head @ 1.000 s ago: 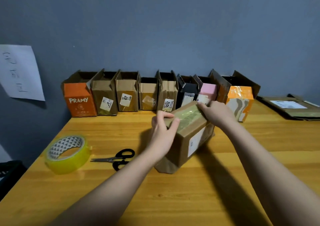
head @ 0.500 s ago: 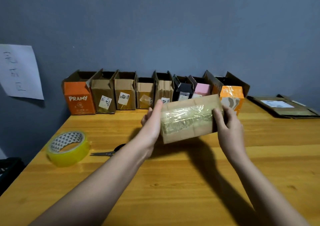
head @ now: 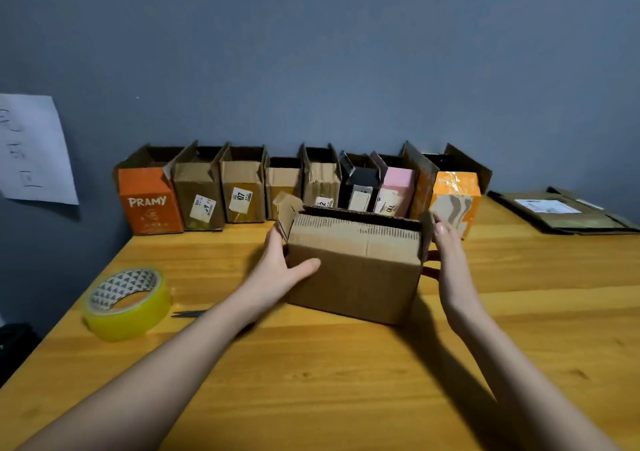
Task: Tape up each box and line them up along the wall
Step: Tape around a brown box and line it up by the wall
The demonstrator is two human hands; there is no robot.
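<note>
Holding the brown box [head: 356, 270] upright on the table [head: 346, 381] between your left hand [head: 277, 270] and right hand [head: 446, 263], each grip clasping one end, you steady its open flaps before the row of boxes [head: 298, 187] lining the wall [head: 311, 69].

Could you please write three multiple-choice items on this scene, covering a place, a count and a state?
1. Where is the tape roll?
A. Left of the held box
B. Inside a box
C. On the flattened cardboard

2. How many boxes stand along the wall?
A. Four
B. Eight
C. Twelve

3. How is the brown box held?
A. By one hand
B. Between both hands
C. Untouched

Answers:
1 A, it lies on the table to the left.
2 B, eight from the orange PRAMY box rightward.
3 B, the left hand and right hand flank it.
</note>
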